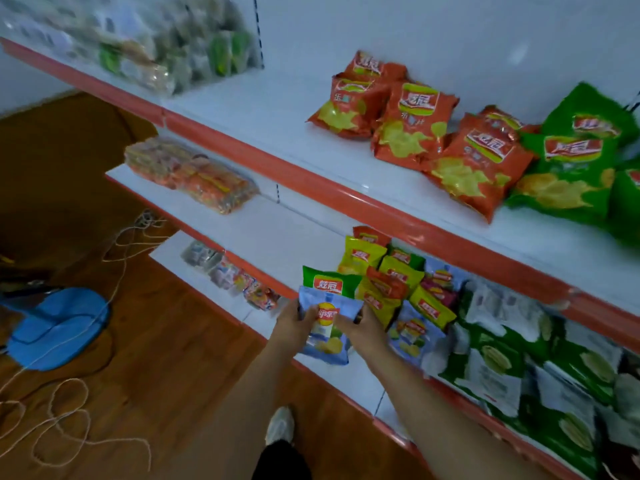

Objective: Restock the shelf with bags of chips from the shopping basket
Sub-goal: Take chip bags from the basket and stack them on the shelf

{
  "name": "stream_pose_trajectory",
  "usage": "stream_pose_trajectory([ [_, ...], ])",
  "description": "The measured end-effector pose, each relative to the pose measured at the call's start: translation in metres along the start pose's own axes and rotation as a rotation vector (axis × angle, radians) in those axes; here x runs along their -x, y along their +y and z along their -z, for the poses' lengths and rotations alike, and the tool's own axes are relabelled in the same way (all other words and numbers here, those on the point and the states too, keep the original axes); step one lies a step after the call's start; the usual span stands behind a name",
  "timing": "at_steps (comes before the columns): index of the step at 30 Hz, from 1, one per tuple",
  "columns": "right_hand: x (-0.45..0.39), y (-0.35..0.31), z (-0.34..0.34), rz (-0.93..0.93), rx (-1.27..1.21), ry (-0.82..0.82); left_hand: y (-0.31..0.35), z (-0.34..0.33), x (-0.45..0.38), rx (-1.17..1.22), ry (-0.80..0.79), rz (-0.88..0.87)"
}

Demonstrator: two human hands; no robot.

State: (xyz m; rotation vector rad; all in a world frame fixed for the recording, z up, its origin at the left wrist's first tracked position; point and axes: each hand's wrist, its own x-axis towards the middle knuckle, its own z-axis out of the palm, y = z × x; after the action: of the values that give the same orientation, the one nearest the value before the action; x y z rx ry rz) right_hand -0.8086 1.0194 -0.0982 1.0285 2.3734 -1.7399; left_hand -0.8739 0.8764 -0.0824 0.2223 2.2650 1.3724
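A light blue bag of chips [327,336] stands at the front edge of the middle shelf [277,233], held between both hands. My left hand [294,323] grips its left side, thumb across the front. My right hand [360,332] grips its right side. Right behind it stands a green bag [329,280], and small yellow, red and blue bags [391,282] crowd the shelf to the right. The shopping basket is out of sight.
The upper shelf [270,109] carries orange chip bags [412,129] and green chip bags [571,168]. Larger green and white bags [502,362] fill the lower right. An orange snack pack [194,174] lies left on the middle shelf. On the wooden floor lie a blue object [59,327] and loose string [62,420].
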Motion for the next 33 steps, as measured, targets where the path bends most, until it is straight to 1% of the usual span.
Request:
stream_pose_trajectory([
  [2,-0.024,-0.011,-0.01,-0.033,0.028,0.072,-0.006,0.01,-0.039,-0.058,-0.01,-0.018],
  [5,-0.077,-0.021,-0.027,-0.124,-0.016,0.107,-0.022,0.016,-0.119,-0.165,-0.084,0.019],
  [7,-0.11,-0.015,-0.034,-0.19,-0.037,0.143,-0.025,0.014,-0.158,-0.188,-0.16,0.048],
  [10,-0.154,0.003,-0.038,-0.25,-0.056,0.201,-0.043,-0.004,-0.209,-0.199,-0.24,0.015],
  [12,-0.175,0.018,-0.039,-0.324,-0.059,0.267,-0.056,-0.023,-0.232,-0.24,-0.268,0.008],
  [14,-0.185,0.028,-0.037,-0.383,-0.059,0.399,-0.066,-0.044,-0.245,-0.284,-0.309,0.017],
  [16,-0.185,0.029,-0.036,-0.404,-0.088,0.508,-0.068,-0.059,-0.249,-0.307,-0.354,0.014],
  [18,-0.178,0.023,-0.034,-0.394,-0.085,0.554,-0.061,-0.067,-0.247,-0.304,-0.365,0.011],
  [22,-0.167,0.01,-0.028,-0.33,-0.099,0.48,-0.047,-0.07,-0.237,-0.345,-0.361,0.058],
  [25,-0.167,0.006,-0.022,-0.262,0.046,0.455,-0.044,-0.073,-0.237,-0.317,-0.279,0.035],
  [27,-0.167,0.009,-0.018,-0.243,0.133,0.442,-0.042,-0.077,-0.238,-0.311,-0.254,0.023],
  [30,-0.163,0.016,-0.014,-0.186,0.188,0.44,-0.045,-0.082,-0.234,-0.352,-0.249,0.028],
  [33,-0.158,0.021,-0.014,-0.106,0.222,0.433,-0.05,-0.083,-0.225,-0.375,-0.2,0.032],
])
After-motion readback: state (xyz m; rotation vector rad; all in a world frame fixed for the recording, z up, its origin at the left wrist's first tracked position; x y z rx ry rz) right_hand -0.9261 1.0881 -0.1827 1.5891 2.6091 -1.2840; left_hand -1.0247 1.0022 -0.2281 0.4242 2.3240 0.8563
